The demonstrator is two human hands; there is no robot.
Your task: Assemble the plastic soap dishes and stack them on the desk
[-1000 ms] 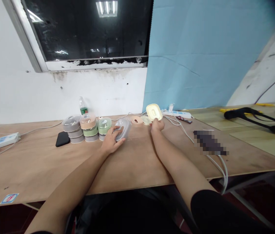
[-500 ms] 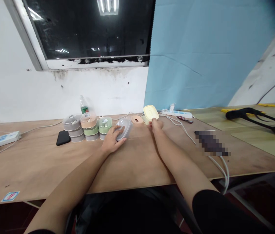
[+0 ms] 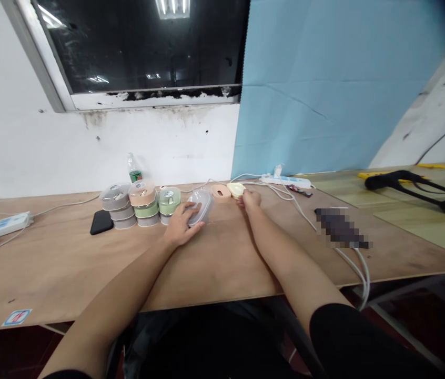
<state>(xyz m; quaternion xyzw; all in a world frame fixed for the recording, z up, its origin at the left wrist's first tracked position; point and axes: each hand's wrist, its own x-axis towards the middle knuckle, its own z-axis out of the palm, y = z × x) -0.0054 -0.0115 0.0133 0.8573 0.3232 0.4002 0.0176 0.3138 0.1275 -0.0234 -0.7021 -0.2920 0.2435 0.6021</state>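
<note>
My left hand [image 3: 182, 223] is around the near left side of a tilted clear plastic lid [image 3: 205, 202], with its fingers on the lid and its thumb in front. At the back, my right hand [image 3: 251, 199] pinches the edge of a pale yellow dish [image 3: 235, 190], which lies low by the table. A peach-coloured oval piece with a dark slot [image 3: 221, 192] lies between the lid and the yellow dish. Just left of my left hand, a green round-cornered box [image 3: 169, 198] with a clear lid sits on a grey one.
Stacked grey boxes [image 3: 122, 215] and a peach-topped stack [image 3: 142, 195] stand to the left, near a black phone-like slab [image 3: 101, 222] and a bottle [image 3: 133, 171]. White cables run to a power strip [image 3: 285, 181]. A blurred dark object [image 3: 341, 227] lies at right.
My right hand has lowered the yellow dish from a raised, upright pose to lying nearly flat near the table. My left hand and the clear lid have hardly moved.
</note>
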